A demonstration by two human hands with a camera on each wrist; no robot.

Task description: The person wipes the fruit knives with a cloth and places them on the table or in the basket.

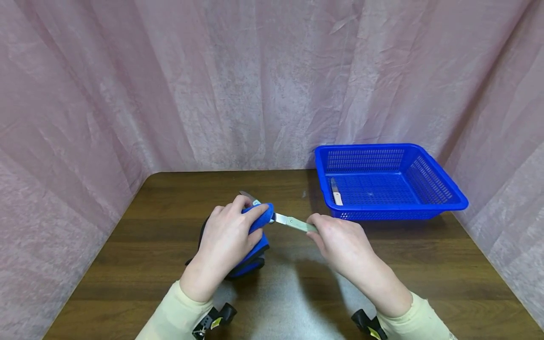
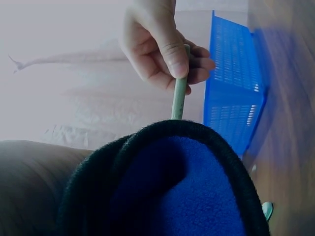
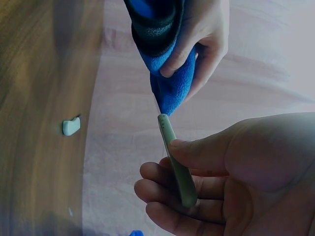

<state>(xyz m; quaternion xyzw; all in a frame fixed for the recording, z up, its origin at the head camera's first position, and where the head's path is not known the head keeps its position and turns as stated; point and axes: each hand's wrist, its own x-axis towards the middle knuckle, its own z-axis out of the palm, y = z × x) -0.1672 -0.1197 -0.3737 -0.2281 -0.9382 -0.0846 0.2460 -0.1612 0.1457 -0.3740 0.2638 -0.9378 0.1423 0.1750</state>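
Observation:
My right hand (image 1: 345, 242) holds a knife by its pale green handle (image 1: 298, 224), thumb on one side and fingers on the other. A blue cloth with black edging (image 1: 255, 245) is bunched in my left hand (image 1: 227, 238), wrapped around the knife's blade. Only a short stretch of metal shows between cloth and handle; the tip is hidden. In the right wrist view, the left thumb and fingers pinch the blue cloth (image 3: 177, 86) right by the top of the green handle (image 3: 177, 167). The rest of the cloth hangs below the left hand.
Behind the left hand, a second knife with a pale handle (image 1: 256, 202) lies on the wooden table (image 1: 170, 212), partly covered from view. A blue perforated basket (image 1: 395, 208) stands at the back right, with a white-handled knife (image 1: 337, 197) inside at its left. Pink curtains surround the table.

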